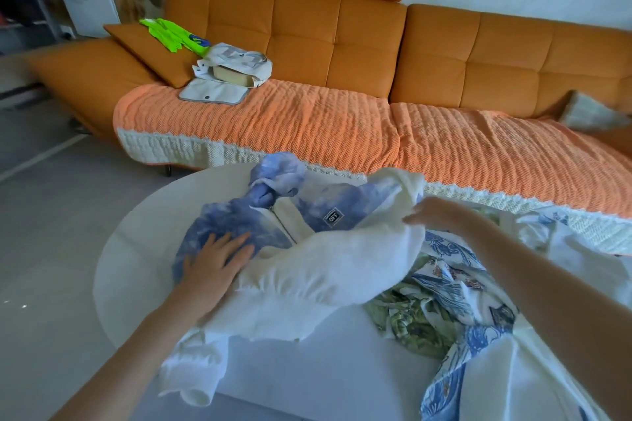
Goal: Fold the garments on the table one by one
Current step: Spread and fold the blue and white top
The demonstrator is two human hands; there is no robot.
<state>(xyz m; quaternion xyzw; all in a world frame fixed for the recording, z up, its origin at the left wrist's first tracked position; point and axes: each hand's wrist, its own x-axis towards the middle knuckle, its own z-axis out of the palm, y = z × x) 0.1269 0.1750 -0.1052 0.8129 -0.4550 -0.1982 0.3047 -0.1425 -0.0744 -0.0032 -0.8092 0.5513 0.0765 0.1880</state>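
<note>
A blue-and-white tie-dye zip jacket (342, 202) lies spread on the round white table (136, 249). Its white lining side (325, 270) is turned over across the middle, and a white sleeve (195, 366) trails toward the near edge. My left hand (215, 267) lies flat with fingers spread on the jacket's blue left part. My right hand (434, 215) hovers blurred over the jacket's right edge, fingers extended; whether it touches the cloth is unclear. To the right, a white garment with blue and green prints (455, 301) sits crumpled in a heap.
An orange sofa (342, 44) with an orange-and-white quilted cover (307, 126) runs behind the table. On it lie a neon green item (171, 34), a white bag with a box (236, 68) and a cushion (588, 113). Grey floor (51, 198) lies to the left.
</note>
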